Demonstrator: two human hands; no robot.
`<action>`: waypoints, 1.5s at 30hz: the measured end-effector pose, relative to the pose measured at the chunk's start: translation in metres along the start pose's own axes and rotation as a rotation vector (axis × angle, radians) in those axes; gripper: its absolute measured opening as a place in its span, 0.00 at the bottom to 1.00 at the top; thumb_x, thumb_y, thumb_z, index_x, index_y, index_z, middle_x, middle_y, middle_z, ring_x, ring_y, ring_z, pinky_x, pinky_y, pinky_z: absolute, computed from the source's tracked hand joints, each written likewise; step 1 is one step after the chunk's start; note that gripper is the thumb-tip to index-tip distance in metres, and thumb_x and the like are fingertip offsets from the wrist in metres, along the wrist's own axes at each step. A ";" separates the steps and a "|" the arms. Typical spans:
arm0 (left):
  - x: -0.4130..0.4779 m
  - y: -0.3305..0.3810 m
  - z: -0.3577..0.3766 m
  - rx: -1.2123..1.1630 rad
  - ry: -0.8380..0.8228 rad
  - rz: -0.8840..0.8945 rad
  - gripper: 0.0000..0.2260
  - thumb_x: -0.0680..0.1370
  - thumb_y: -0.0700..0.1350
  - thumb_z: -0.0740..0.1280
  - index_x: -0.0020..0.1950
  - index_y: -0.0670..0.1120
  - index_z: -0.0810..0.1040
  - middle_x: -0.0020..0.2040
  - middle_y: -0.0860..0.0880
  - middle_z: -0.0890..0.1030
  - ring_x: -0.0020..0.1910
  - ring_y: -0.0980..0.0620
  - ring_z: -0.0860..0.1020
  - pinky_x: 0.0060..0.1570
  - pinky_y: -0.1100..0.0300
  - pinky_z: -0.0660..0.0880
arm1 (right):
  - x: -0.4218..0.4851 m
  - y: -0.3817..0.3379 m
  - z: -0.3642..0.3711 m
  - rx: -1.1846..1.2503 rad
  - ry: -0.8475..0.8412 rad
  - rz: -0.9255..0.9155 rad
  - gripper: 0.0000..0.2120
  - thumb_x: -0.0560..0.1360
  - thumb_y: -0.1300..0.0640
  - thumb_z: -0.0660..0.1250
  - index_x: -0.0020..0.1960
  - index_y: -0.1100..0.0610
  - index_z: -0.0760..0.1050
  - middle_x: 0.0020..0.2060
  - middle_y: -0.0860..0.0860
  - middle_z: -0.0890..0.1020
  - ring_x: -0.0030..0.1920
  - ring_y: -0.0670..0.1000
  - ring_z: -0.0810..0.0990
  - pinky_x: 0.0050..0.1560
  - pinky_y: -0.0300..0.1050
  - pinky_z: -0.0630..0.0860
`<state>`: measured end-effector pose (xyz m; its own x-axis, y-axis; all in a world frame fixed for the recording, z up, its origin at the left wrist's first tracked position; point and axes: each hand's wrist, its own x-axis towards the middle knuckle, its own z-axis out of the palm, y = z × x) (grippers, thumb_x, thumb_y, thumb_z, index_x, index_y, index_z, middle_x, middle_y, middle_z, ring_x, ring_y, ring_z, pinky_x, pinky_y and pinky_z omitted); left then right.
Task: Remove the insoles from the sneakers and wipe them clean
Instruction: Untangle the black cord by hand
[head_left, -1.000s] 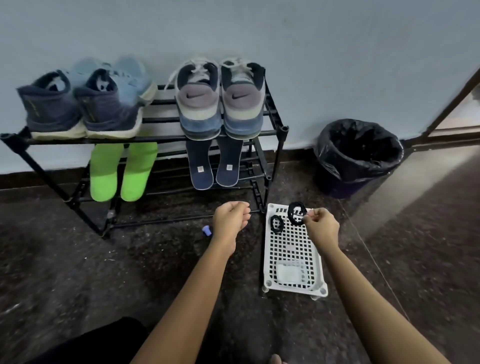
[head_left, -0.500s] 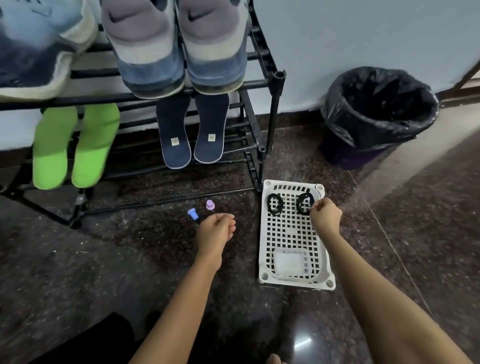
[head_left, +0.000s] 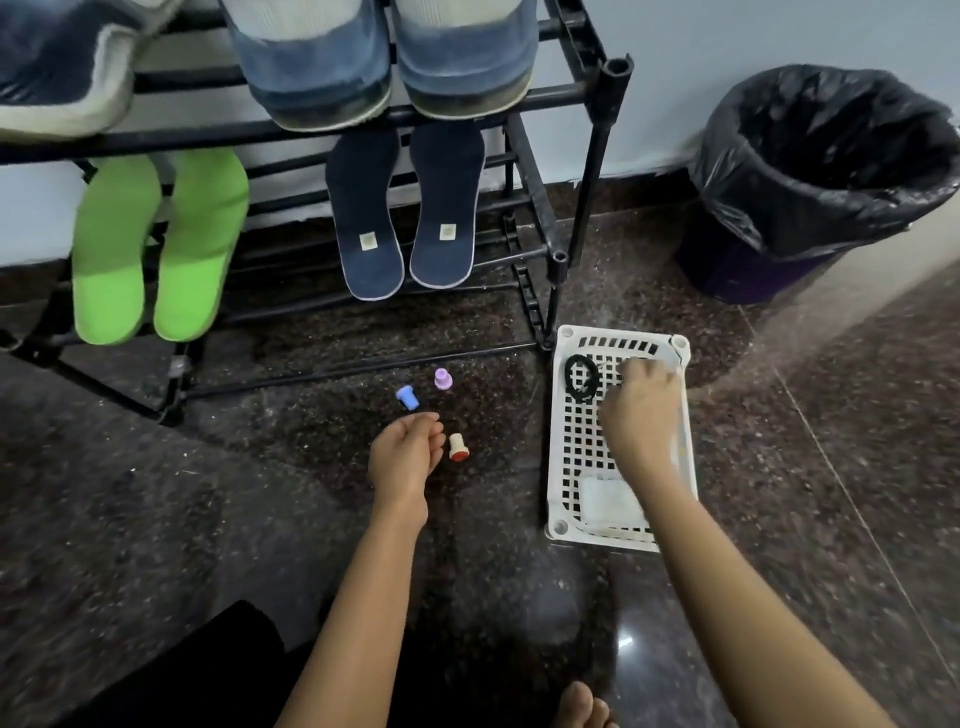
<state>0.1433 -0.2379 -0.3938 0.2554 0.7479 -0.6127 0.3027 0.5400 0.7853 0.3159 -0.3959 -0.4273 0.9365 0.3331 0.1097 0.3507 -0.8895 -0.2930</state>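
Insoles (head_left: 370, 218) on rack (head_left: 596, 156), left fingers (head_left: 423, 425) loosely curled

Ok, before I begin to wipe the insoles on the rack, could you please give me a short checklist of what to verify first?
1. Green insoles out of the sneakers, on the lower shelf of the shoe rack: ok.
2. Navy insoles out, beside them: ok.
3. White cloth ready in the white basket: ok.
4. Left hand free: ok, loosely curled, nothing seen in it.
5. Right hand free: cannot tell, it is blurred over the basket.
6. Floor before the rack clear: not ok, three small plastic pieces lie near the left hand.
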 end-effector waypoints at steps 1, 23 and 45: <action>0.002 0.001 -0.002 -0.015 0.013 -0.002 0.05 0.80 0.41 0.66 0.46 0.45 0.81 0.40 0.49 0.81 0.39 0.57 0.78 0.39 0.65 0.75 | -0.010 -0.017 0.001 0.119 -0.035 -0.071 0.12 0.72 0.69 0.63 0.55 0.65 0.75 0.51 0.62 0.77 0.52 0.61 0.73 0.53 0.51 0.67; -0.006 -0.026 0.026 -0.042 -0.054 -0.023 0.06 0.80 0.41 0.65 0.45 0.47 0.81 0.42 0.50 0.82 0.40 0.57 0.79 0.38 0.65 0.75 | -0.072 -0.057 0.014 0.742 -0.206 0.018 0.14 0.70 0.66 0.65 0.51 0.54 0.68 0.41 0.48 0.73 0.38 0.46 0.71 0.37 0.37 0.64; -0.009 -0.032 0.017 0.005 -0.058 -0.053 0.05 0.80 0.42 0.66 0.49 0.45 0.81 0.43 0.49 0.82 0.41 0.56 0.79 0.40 0.65 0.75 | -0.032 0.046 -0.005 0.118 -0.145 0.275 0.19 0.71 0.64 0.68 0.61 0.59 0.74 0.54 0.60 0.75 0.56 0.60 0.69 0.48 0.54 0.72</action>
<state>0.1470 -0.2678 -0.4148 0.2917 0.6948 -0.6574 0.3219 0.5759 0.7515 0.3022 -0.4492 -0.4391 0.9834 0.1344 -0.1222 0.0748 -0.9126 -0.4019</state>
